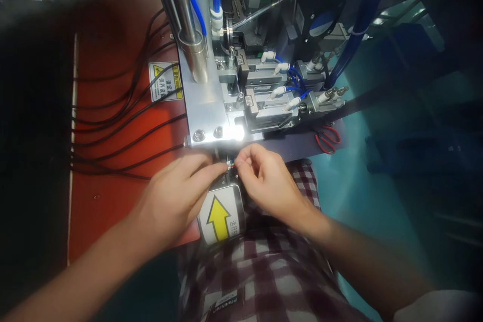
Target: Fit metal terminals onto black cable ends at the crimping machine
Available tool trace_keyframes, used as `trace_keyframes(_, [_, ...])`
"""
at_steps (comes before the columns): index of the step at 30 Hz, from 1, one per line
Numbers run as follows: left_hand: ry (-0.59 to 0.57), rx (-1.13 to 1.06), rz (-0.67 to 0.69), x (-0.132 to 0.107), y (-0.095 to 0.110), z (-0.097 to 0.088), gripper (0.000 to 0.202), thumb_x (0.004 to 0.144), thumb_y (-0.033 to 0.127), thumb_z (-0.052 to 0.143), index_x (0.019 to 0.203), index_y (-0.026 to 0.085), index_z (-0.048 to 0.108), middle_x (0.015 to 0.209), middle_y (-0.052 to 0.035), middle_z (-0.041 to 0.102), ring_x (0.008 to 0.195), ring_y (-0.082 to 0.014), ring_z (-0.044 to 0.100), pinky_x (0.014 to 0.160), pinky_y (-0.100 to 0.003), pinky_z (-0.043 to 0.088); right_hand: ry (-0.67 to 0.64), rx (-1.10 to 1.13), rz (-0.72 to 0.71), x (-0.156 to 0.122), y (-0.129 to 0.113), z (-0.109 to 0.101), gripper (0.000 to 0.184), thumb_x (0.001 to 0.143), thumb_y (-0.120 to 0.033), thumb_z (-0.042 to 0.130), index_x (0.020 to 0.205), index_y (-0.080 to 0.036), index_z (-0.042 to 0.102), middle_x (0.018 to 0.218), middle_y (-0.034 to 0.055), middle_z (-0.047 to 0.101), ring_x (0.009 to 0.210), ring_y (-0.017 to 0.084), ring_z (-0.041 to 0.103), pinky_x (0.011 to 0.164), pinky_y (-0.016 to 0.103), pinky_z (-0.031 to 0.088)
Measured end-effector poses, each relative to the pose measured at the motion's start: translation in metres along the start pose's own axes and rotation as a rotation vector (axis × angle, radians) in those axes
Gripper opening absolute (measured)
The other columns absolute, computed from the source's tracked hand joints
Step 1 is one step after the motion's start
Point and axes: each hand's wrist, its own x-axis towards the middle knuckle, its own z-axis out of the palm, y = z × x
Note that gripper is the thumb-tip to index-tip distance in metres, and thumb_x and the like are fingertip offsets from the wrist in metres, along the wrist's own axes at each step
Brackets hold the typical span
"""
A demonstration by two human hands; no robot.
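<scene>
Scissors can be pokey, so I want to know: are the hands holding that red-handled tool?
No, the red-handled tool lies off to the right, apart from the left hand and right hand.

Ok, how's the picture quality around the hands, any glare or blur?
Head view: bright glare washes out part of the metal plate near its front edge; left hand and right hand fairly clear, but the tiny piece between them too small to identify; outer edges dark and smeared, the pale sleeve lower right blurred.
</scene>
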Motion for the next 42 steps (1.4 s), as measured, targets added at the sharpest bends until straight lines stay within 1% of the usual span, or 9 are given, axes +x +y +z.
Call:
trace_keyframes(3, [0.004, 0.003, 0.0, 0.001, 0.0, 0.0, 0.026, 0.097, 0.012, 0.046, 0.112, 0.011, 0.067, 0.093, -0.0068, 0.061, 0.081, -0.0174, 0.062, 0.069, -0.027, 0.052, 0.009, -0.054, 0.009, -0.001, -0.003, -0.003, 0.015, 0.09, -0.017, 0.054, 0.076, -0.019, 0.058, 0.065, -0.0035, 0.058, 0.059, 0.012, 0.051, 0.06, 0.026, 0.036])
trace_keyframes(8, [0.015, -0.005, 0.0, 0.0, 0.001, 0.0, 0.026, 0.096, 0.011, 0.046, 0.112, 0.011, 0.067, 0.092, -0.0067, 0.061, 0.08, -0.0171, 0.062, 0.069, -0.027, 0.052, 0.073, 0.01, -0.101, -0.004, 0.001, 0.0, 0.012, 0.093, -0.021, 0.056, 0.084, -0.018, 0.063, 0.067, -0.0035, 0.06, 0.061, 0.012, 0.054, 0.063, 0.026, 0.039])
trace_keyframes(12, [0.021, -0.002, -0.004, 0.0, 0.001, 0.0, 0.025, 0.096, 0.011, 0.046, 0.112, 0.011, 0.066, 0.093, -0.0067, 0.062, 0.081, -0.0172, 0.062, 0.07, -0.027, 0.052, 0.064, 0.032, -0.098, -0.002, 0.002, 0.005, 0.013, 0.091, -0.021, 0.056, 0.079, -0.019, 0.059, 0.063, -0.0047, 0.055, 0.056, 0.011, 0.05, 0.059, 0.025, 0.038])
trace_keyframes(16, [0.016, 0.005, 0.003, -0.001, 0.0, 0.0, 0.025, 0.096, 0.01, 0.046, 0.111, 0.011, 0.066, 0.093, -0.0064, 0.062, 0.08, -0.0167, 0.062, 0.07, -0.026, 0.052, 0.049, 0.0, -0.124, -0.003, 0.002, 0.006, 0.013, 0.093, -0.021, 0.052, 0.081, -0.019, 0.056, 0.063, -0.0047, 0.053, 0.057, 0.011, 0.048, 0.057, 0.026, 0.035])
trace_keyframes(25, [0.007, -0.009, -0.004, 0.0, 0.0, 0.0, 0.026, 0.097, 0.011, 0.045, 0.113, 0.012, 0.065, 0.093, -0.0061, 0.062, 0.081, -0.0163, 0.062, 0.071, -0.026, 0.052, 0.036, 0.01, -0.046, -0.001, 0.005, 0.006, 0.013, 0.092, -0.021, 0.053, 0.079, -0.02, 0.055, 0.061, -0.005, 0.052, 0.055, 0.012, 0.047, 0.056, 0.026, 0.035])
trace_keyframes(29, [0.013, -0.016, -0.006, 0.001, 0.0, -0.001, 0.026, 0.097, 0.011, 0.045, 0.112, 0.013, 0.066, 0.093, -0.0063, 0.062, 0.081, -0.0162, 0.062, 0.071, -0.026, 0.052, 0.011, -0.105, 0.013, -0.001, -0.001, 0.0, 0.016, 0.091, -0.018, 0.052, 0.076, -0.02, 0.056, 0.063, -0.0024, 0.058, 0.058, 0.014, 0.052, 0.058, 0.027, 0.036])
trace_keyframes(31, [0.01, -0.025, -0.01, 0.001, 0.0, 0.0, 0.026, 0.097, 0.012, 0.046, 0.113, 0.013, 0.066, 0.092, -0.0063, 0.062, 0.081, -0.0164, 0.062, 0.071, -0.026, 0.052, 0.028, -0.162, -0.035, -0.003, -0.005, -0.002, 0.015, 0.092, -0.019, 0.052, 0.079, -0.02, 0.059, 0.066, -0.001, 0.061, 0.061, 0.015, 0.054, 0.06, 0.027, 0.038])
trace_keyframes(35, [0.024, -0.019, 0.001, 0.001, 0.001, 0.0, 0.026, 0.096, 0.011, 0.046, 0.111, 0.01, 0.067, 0.093, -0.0077, 0.063, 0.081, -0.0174, 0.063, 0.07, -0.027, 0.053, 0.049, -0.165, -0.189, -0.005, -0.011, 0.0, 0.011, 0.094, -0.019, 0.053, 0.093, -0.018, 0.064, 0.072, 0.0012, 0.065, 0.063, 0.016, 0.056, 0.063, 0.029, 0.04])
trace_keyframes(42, [0.043, -0.003, 0.013, 0.002, 0.0, 0.001, 0.025, 0.096, 0.01, 0.046, 0.11, 0.01, 0.067, 0.093, -0.0077, 0.063, 0.081, -0.0174, 0.063, 0.069, -0.026, 0.053, 0.056, -0.162, -0.3, 0.002, -0.003, 0.002, 0.012, 0.092, -0.019, 0.054, 0.083, -0.019, 0.062, 0.075, 0.0012, 0.067, 0.064, 0.015, 0.057, 0.064, 0.027, 0.042])
